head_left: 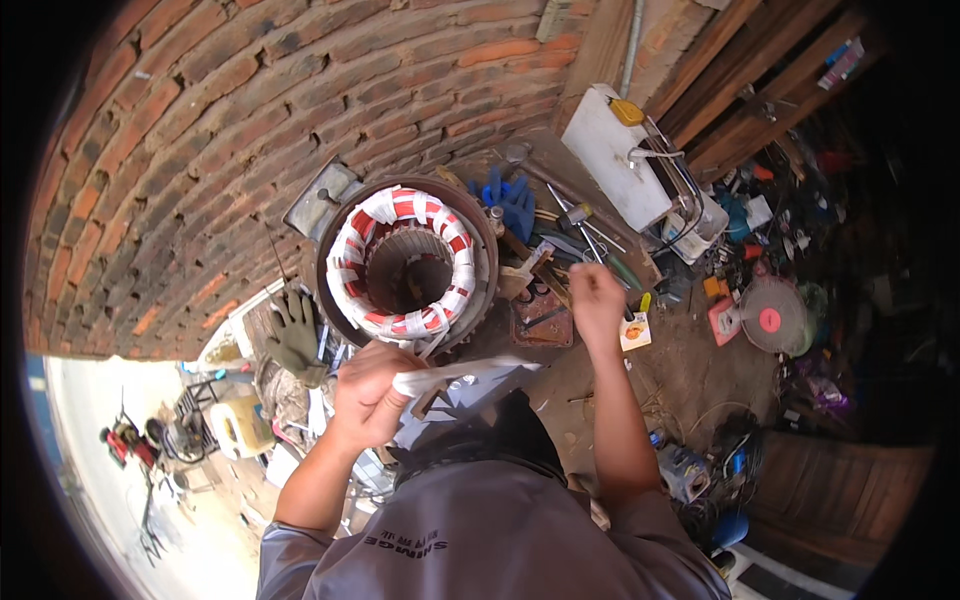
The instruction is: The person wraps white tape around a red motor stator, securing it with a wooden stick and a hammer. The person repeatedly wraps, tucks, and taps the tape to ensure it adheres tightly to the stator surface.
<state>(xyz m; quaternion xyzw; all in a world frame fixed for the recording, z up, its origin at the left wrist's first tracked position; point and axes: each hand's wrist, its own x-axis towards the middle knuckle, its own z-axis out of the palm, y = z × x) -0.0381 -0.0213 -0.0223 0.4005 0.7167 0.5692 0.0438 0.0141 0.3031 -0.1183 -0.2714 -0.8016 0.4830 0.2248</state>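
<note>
A motor stator (345, 290) stands upright, its ring of windings bound with white tape over red strips. The hollow bore in its middle is dark. Just below its near edge, my left hand (372, 392) is closed round white binding tape (450, 373). One length of the tape stretches rightward from this hand, and another short piece runs up toward the windings. My right hand (597, 300) is raised to the right of the stator with its fingers pinched together, beyond the end of the tape. Whatever those fingers hold, if anything, is hidden.
A brick wall (330, 90) rises behind the stator. Blue gloves (515, 205), a hammer (577, 213) and other tools lie to its right. A grey-green glove (293, 335) is at left. Farther right are a white board (615, 160) and a round fan (775, 315).
</note>
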